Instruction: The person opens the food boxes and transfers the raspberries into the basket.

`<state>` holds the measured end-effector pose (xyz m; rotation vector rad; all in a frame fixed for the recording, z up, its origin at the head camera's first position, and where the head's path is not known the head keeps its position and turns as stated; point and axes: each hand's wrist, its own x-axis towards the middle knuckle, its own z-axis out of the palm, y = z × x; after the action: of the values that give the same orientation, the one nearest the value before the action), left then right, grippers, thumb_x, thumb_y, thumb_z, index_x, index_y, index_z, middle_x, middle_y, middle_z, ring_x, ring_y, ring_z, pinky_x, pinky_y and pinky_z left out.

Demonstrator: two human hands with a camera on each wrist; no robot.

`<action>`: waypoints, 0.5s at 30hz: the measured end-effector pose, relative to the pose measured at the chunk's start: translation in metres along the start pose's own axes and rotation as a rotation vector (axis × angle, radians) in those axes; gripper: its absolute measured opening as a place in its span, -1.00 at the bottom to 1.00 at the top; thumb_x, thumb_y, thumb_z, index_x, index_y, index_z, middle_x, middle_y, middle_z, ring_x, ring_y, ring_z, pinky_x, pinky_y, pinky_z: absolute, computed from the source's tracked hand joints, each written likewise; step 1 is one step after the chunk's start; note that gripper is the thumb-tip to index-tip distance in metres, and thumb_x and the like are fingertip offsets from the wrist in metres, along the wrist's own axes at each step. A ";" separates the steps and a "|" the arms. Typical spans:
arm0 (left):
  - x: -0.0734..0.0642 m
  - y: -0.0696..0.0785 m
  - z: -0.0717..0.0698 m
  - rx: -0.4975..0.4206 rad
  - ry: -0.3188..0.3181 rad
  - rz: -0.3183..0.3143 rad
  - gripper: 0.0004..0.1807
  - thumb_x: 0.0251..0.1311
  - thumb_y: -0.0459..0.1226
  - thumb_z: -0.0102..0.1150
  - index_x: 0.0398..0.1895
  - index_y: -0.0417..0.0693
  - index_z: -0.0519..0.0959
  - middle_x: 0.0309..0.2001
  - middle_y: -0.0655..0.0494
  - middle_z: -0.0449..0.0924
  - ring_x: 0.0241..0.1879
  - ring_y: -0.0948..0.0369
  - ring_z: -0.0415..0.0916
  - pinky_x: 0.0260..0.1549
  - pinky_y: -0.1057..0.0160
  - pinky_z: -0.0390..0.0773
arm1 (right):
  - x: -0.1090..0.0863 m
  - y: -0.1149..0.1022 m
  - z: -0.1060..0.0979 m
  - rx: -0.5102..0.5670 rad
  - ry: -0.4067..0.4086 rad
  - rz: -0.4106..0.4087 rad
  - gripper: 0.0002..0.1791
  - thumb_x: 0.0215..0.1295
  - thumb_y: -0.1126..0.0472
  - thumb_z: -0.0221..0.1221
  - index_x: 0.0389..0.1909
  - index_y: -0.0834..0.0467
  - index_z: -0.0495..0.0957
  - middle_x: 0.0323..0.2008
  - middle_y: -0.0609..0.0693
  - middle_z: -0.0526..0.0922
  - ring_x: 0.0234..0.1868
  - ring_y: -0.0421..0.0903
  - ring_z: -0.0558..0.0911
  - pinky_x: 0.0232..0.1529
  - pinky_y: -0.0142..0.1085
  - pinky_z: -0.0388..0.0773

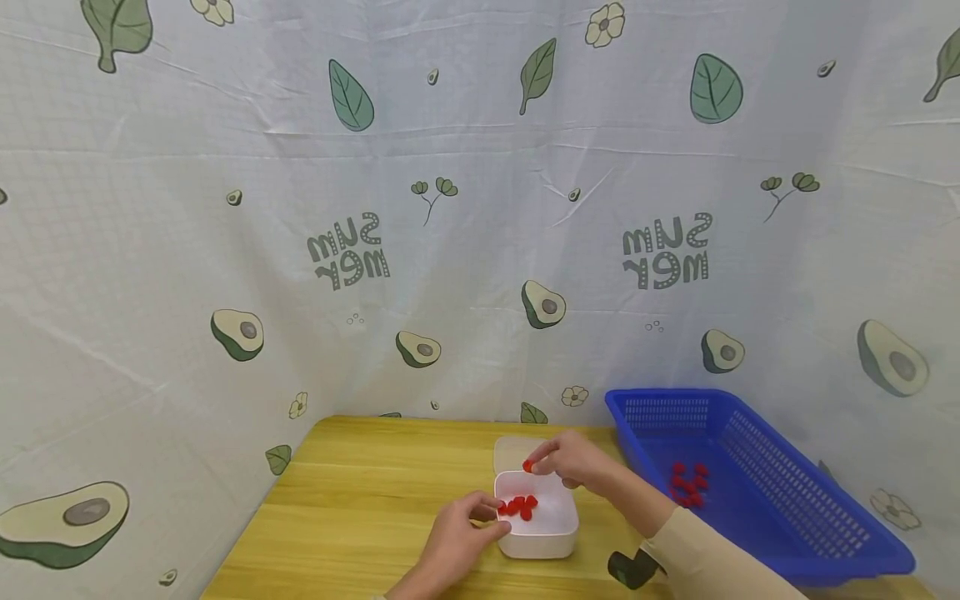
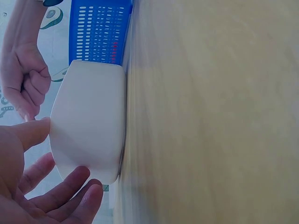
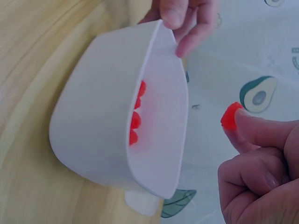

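Note:
My right hand [image 1: 581, 462] pinches a small red piece [image 3: 230, 116] between thumb and index finger, the other fingers curled in. It is above the back rim of a white plastic box [image 1: 538, 546] and apart from it. The piece looks rounded and bumpy; its exact kind cannot be told. Several like red pieces [image 1: 519, 502] lie inside the box, toward its left side. My left hand [image 1: 457, 533] holds the box at its left side, thumb near the front corner and bent fingers farther back. In the left wrist view the box's outer wall [image 2: 88, 116] hides its contents.
A blue plastic basket [image 1: 817, 571] with slotted walls stands on the right, several red pieces [image 1: 688, 485] on its floor. Behind the box lies a pale, translucent lid [image 1: 513, 454]. The wooden table [image 1: 360, 492] meets a printed cloth [image 1: 480, 358] at the back.

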<state>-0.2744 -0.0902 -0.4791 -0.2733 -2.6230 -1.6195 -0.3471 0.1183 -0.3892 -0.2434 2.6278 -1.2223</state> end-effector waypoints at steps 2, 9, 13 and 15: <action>0.001 0.000 0.000 0.000 0.003 0.002 -0.69 0.15 -0.06 0.44 -0.09 0.06 0.67 -0.19 0.23 0.70 -0.18 0.21 0.59 -0.15 0.09 0.69 | 0.000 -0.001 -0.006 0.006 0.007 0.007 -0.84 0.24 0.28 0.32 -0.17 0.13 0.76 -0.63 -0.06 0.39 -0.74 -0.18 0.15 -0.66 -0.43 0.14; 0.002 0.001 0.000 -0.003 0.005 0.000 -0.70 0.16 -0.07 0.44 -0.10 0.05 0.67 -0.18 0.21 0.70 -0.19 0.21 0.59 -0.15 0.10 0.69 | 0.003 0.002 -0.025 0.048 0.020 0.020 -0.82 0.25 0.26 0.33 -0.14 0.16 0.74 -0.53 -0.03 0.49 -0.73 -0.17 0.18 -0.64 -0.40 0.18; 0.001 0.002 0.000 0.000 0.013 0.005 -0.71 0.15 -0.09 0.45 -0.12 0.03 0.68 -0.20 0.22 0.70 -0.20 0.22 0.58 -0.17 0.13 0.69 | 0.004 0.006 -0.038 0.077 0.026 0.008 -0.79 0.26 0.27 0.32 -0.10 0.21 0.73 -0.34 0.03 0.63 -0.73 -0.17 0.17 -0.63 -0.39 0.18; 0.001 0.002 0.001 0.005 0.018 0.013 -0.71 0.15 -0.10 0.45 -0.12 0.03 0.68 -0.21 0.23 0.70 -0.21 0.22 0.58 -0.19 0.16 0.68 | 0.005 0.007 -0.045 0.089 0.031 0.009 -0.78 0.26 0.27 0.32 -0.09 0.22 0.72 -0.31 0.04 0.64 -0.73 -0.18 0.16 -0.64 -0.39 0.18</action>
<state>-0.2749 -0.0883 -0.4776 -0.2736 -2.6058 -1.6036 -0.3645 0.1546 -0.3676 -0.1983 2.5900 -1.3464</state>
